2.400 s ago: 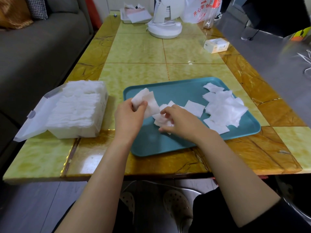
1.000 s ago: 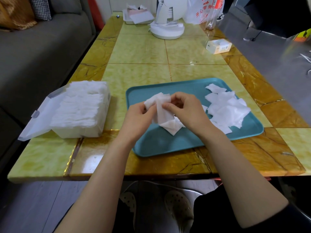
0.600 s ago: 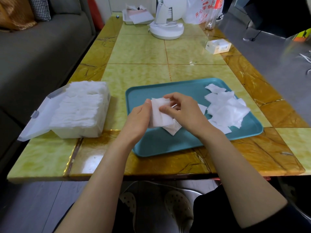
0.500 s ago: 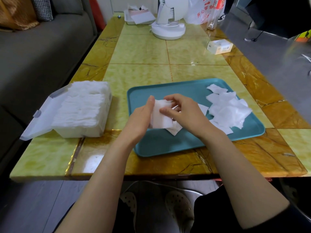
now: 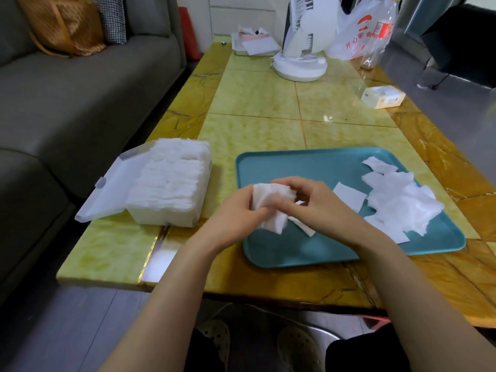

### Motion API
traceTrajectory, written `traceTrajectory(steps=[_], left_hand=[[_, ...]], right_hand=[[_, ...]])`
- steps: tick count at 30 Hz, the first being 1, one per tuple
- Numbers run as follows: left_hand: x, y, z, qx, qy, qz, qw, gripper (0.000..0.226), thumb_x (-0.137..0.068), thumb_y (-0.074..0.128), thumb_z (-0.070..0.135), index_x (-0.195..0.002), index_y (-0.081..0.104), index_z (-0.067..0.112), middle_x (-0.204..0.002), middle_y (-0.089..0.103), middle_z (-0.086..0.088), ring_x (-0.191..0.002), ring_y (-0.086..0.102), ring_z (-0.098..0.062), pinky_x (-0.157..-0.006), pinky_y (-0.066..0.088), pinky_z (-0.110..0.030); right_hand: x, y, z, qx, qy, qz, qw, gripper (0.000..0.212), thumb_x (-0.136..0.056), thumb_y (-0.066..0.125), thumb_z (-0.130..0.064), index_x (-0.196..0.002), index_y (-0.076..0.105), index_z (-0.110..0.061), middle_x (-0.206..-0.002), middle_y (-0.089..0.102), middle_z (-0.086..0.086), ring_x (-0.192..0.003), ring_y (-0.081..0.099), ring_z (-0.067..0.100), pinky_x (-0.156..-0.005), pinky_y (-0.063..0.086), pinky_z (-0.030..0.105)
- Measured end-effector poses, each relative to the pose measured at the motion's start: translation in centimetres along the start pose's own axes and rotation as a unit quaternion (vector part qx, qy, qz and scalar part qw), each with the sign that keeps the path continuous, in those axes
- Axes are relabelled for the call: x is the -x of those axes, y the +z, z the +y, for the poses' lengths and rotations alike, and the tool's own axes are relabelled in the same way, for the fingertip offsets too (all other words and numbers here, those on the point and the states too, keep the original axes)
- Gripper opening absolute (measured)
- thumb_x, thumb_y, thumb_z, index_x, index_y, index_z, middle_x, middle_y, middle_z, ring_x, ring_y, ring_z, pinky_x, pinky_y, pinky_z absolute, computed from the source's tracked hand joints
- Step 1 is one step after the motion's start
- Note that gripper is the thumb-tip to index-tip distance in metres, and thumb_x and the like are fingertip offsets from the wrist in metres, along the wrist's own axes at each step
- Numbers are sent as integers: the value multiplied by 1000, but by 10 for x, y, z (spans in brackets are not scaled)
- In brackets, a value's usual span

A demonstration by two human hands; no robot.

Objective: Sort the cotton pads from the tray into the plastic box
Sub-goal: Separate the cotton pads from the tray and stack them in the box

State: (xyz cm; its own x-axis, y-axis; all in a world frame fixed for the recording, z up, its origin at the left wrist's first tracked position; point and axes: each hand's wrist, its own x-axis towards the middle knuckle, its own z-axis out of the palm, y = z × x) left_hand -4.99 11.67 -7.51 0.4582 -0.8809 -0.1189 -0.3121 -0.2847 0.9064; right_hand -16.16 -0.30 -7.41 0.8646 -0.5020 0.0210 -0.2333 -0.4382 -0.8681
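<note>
1. While pinched between both hands as a small fanned stack of white square cotton pads (image 5: pixel 271 193), held over the near left part of the teal rectangular plastic tray (image 5: pixel 295 157): probably mid-squaring, not yet bound for the box. Left hand (image 5: pixel 236 214) curled round the stack's left edge, thumb across the front; right hand (image 5: pixel 316 204) curled against its right side, fingertips pinching the pads.
2. Could shed the lowest pads, drooping askew below the left thumb, if loosened in the carry; would drop onto the tray or the glossy yellow-green marble-patterned table (image 5: pixel 255 98).
3. Could refuse to seat in the translucent white rectangular plastic box (image 5: pixel 163 220), just left of the tray, hinged lid (image 5: pixel 107 189) flopped open toward the grey sofa (image 5: pixel 80 89): packed with pads to the brim, seemingly, so little room; may crumple edges or spring neighbours out when pressed down.
4. Could shove the light box toward the table's left edge if pushed in one-handed, unbraced.
5. Could leave strays behind: a couple of flat pads (image 5: pixel 303 228) partly hidden under the right hand, one lone pad (image 5: pixel 349 196) just beside it, and the big loose heap (image 5: pixel 402 208) at the tray's right end, well apart from the box; thin and clingy, probably, so easy to miss one or lift several at once.
6. Could scatter the heap with a sweeping forearm, or a draught from the white desk fan (image 5: pixel 300 49) at the far end; cannot tell whether running.
</note>
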Motion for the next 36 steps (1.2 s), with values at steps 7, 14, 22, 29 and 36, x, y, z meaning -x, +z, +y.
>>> traceTrajectory(steps=[7,14,22,29,36], left_hand=[[-6,-37,-10,-65,32,96,993,23,-74,70,25,-75,47,25,-72,55,8,-66,52,-9,-61,41,-23],[-29,-114,-12,-145,109,255,950,8,-91,59,16,-99,58,18,-96,62,8,-83,60,-11,-77,43,-22],[-70,-163,-41,-415,-14,165,895,29,-100,40,29,-113,58,10,-122,58,-11,-116,51,-31,-90,36,-37],[-70,-166,-45,-494,-13,102,863,38,-102,33,32,-119,60,11,-125,50,-10,-122,40,-28,-95,33,-37],[-69,-166,-50,-478,-22,73,875,34,-101,29,32,-116,52,12,-125,52,-14,-126,31,-24,-103,23,-37]], right_hand=[[-27,18,-15,26,-70,-17,997,20,-75,77,-28,-91,69,-19,-82,68,2,-77,62,14,-72,49,34],[-111,31,-50,68,-99,57,991,17,-84,68,-20,-81,61,-4,-74,59,15,-68,57,23,-66,48,39],[-185,76,-66,7,-62,129,990,20,-90,58,-23,-96,44,-10,-94,56,4,-90,63,28,-79,54,47],[-211,109,-65,37,-77,98,992,20,-90,58,-20,-94,41,-10,-90,57,10,-87,61,33,-79,50,51],[-214,110,-61,167,-121,12,978,13,-74,65,-7,-70,54,-13,-63,49,-3,-62,43,11,-52,30,24]])
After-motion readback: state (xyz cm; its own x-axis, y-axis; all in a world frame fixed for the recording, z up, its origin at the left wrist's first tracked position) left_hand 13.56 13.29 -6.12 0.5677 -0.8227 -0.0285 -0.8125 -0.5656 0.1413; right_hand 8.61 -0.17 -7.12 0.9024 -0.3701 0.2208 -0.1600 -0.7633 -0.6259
